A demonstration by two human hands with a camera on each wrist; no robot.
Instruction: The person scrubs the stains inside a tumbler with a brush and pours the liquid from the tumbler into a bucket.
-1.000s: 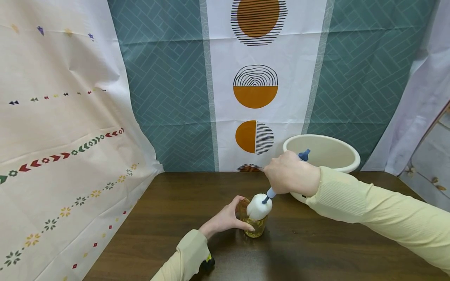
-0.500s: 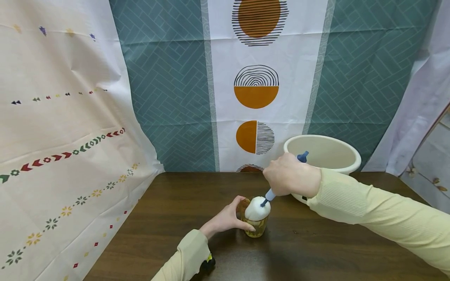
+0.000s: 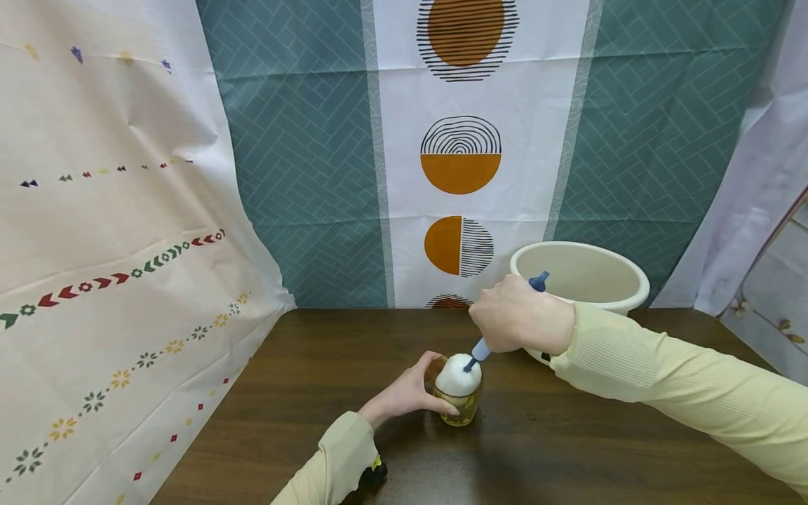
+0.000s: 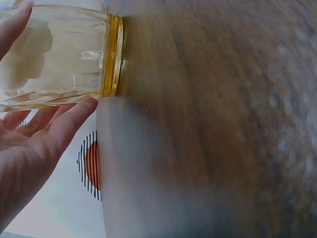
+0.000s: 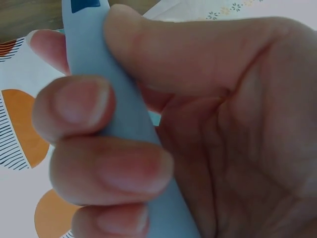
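In the head view my left hand (image 3: pixel 410 391) holds an amber glass (image 3: pixel 461 412) that stands on the table, thumb on the near side and fingers round the far side. The left wrist view shows the ribbed wall of the same glass (image 4: pixel 74 59) between thumb and fingers, with a pale shape inside. A cup brush's white sponge head (image 3: pixel 456 379) sits in the glass mouth, its top bulging above the rim. My right hand (image 3: pixel 522 315) grips the brush from above, tilted. Up close in the right wrist view, fingers and thumb wrap its light blue handle (image 5: pixel 131 114).
Behind my right hand stands a large white tub (image 3: pixel 642 289) at the back of the dark wooden table (image 3: pixel 315 372). Patterned curtains (image 3: pixel 297 175) hang along the back and sides. A small black object (image 3: pixel 375 473) shows under my left sleeve.
The sponge head has shifted left and sunk lower in the glass over the last second. My right hand has moved slightly left with the brush; the left hand and glass stay nearly still.
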